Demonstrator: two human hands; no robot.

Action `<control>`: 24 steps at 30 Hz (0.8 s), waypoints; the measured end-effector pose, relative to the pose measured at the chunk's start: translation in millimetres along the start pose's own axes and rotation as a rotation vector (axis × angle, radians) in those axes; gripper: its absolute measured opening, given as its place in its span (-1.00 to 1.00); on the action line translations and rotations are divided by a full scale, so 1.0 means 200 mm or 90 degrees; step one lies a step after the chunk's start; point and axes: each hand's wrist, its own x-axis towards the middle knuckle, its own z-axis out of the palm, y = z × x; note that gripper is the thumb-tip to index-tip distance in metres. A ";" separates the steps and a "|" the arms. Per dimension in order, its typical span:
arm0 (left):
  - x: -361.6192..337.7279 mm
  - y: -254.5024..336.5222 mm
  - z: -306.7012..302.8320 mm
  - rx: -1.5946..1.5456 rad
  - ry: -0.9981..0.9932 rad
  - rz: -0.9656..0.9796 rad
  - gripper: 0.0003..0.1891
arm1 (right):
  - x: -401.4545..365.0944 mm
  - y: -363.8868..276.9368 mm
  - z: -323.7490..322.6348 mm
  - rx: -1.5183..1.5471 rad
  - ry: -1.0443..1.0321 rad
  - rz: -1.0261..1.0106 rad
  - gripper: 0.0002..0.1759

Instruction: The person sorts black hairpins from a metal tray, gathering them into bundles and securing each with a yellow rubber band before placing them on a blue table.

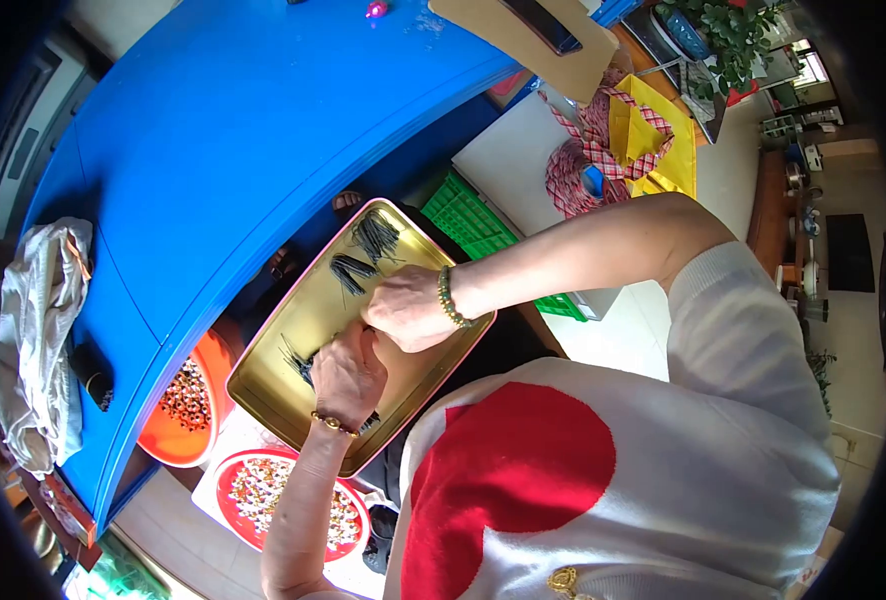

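A shallow gold tray with a pink rim lies slanted in front of my body. Both my hands are low over it, close together near its middle. My left hand, with a gold bracelet at the wrist, has its fingers curled in a pinch. My right hand, wearing a green beaded bracelet, is also closed, its fingertips close to the left ones. Whatever is between the fingers is hidden or too thin to make out. Bundles of thin dark strands lie in the tray beyond my right hand, and more dark strands show beside my left.
A blue table curves along the far side. An orange bowl and a red bowl hold many small beads. A green crate, red checked cord and a yellow bag are at right. A pale cloth lies at left.
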 end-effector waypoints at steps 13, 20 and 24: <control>0.18 0.03 -0.14 0.226 0.419 -0.006 -0.87 | 0.19 -0.07 -0.15 -0.148 0.391 -0.030 -0.81; 0.01 0.00 -0.06 0.189 0.298 0.047 -0.92 | 0.04 -0.10 -0.17 -0.029 0.162 -0.065 -0.74; -0.06 0.00 -0.12 0.178 0.258 0.169 -0.82 | -0.06 0.00 -0.27 0.258 0.073 -0.058 -0.55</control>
